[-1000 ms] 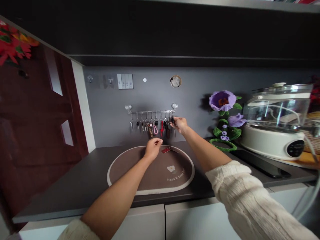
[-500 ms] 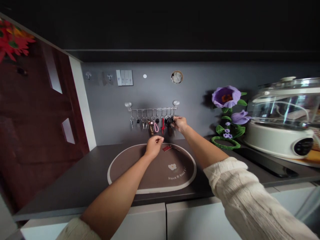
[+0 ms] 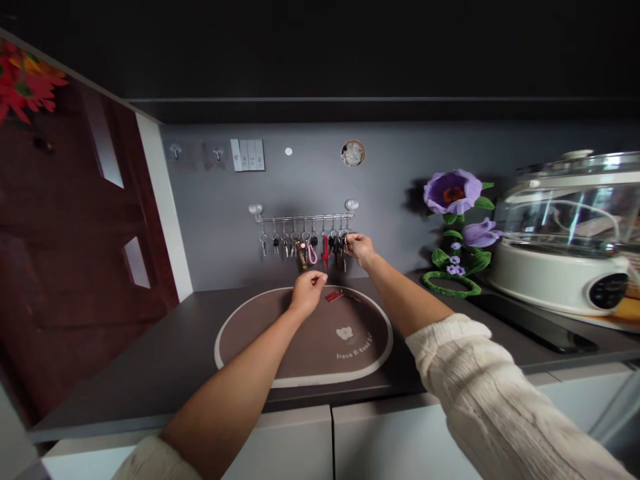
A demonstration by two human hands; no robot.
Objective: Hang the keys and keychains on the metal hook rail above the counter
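A clear hook rail (image 3: 305, 218) on the grey wall carries several bunches of keys (image 3: 295, 243), among them a pink strap (image 3: 313, 254) and a red tag (image 3: 325, 252). At the rail's right end, my right hand (image 3: 361, 249) pinches the keys on the last ring (image 3: 344, 235). My left hand (image 3: 309, 291) hovers above the mat, thumb and fingertips pressed together; I cannot make out what is between them. On the brown oval mat (image 3: 260, 333), just right of the left hand, lies a small dark red card-like piece (image 3: 334, 296) with a key-like thing beside it.
Purple fabric flowers (image 3: 453, 193) stand at the right on a green ring base. Behind a flat black slab (image 3: 530, 323) sits a white appliance with a clear lid (image 3: 555, 273). A dark cabinet (image 3: 320, 53) overhangs the counter; a reddish-brown door (image 3: 65, 233) is at the left.
My right hand has shifted very slightly left and stays at the rail's end. The left hand keeps its place above the mat.
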